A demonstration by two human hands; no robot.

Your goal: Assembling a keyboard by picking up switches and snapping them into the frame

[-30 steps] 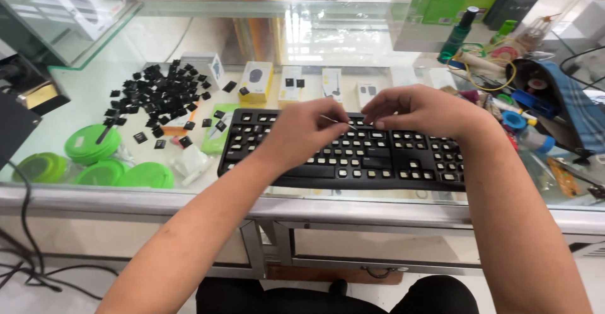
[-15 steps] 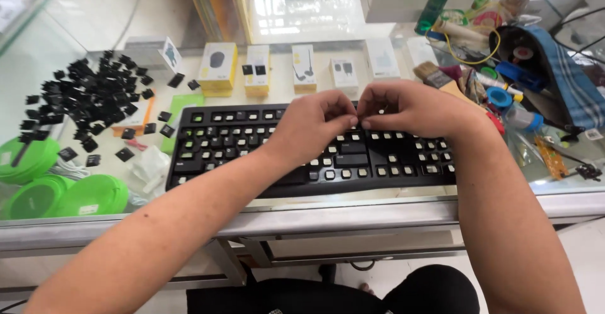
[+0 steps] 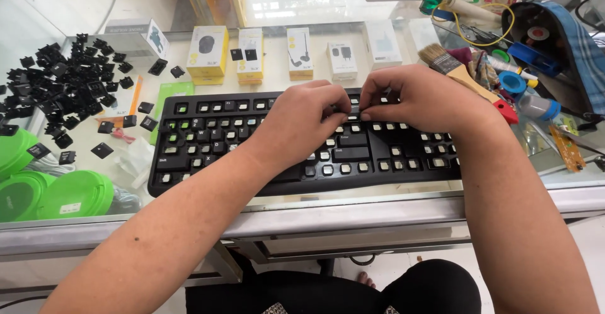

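Keyboard (image 3: 208, 144), black, lies flat on the glass bench (image 3: 378, 194) near its front edge. Long axis runs left to right across the view, key rows parallel to the bench edge, front edge toward the person. Most keycaps are off: bare white switch stems show over much of the board, with a few wide caps left in the middle block.

Both hands meet over the upper middle of the board. Left hand (image 3: 299, 125) rests knuckles up, fingers curled down onto the rows, thumb and forefinger drawn close together. Right hand (image 3: 419, 96) comes in from the right, fingertips pinched narrow just beside the left ones. Whatever sits in either grip is hidden by the fingers; cannot tell if a cap is held. Judging by the pose, the heels of the hands bear on the board to steady it while the fingertips work on one spot.

Loose keycaps (image 3: 60, 84) lie heaped and scattered on the bench to the left, well apart from the hands, likely kept off the board to leave it free. Green lids (image 3: 72, 194) sit at the near left. Small boxes (image 3: 252, 52) stand in a row behind the board. A paintbrush (image 3: 450, 68) lies at the right, bristles away from the person, just beside the right hand.
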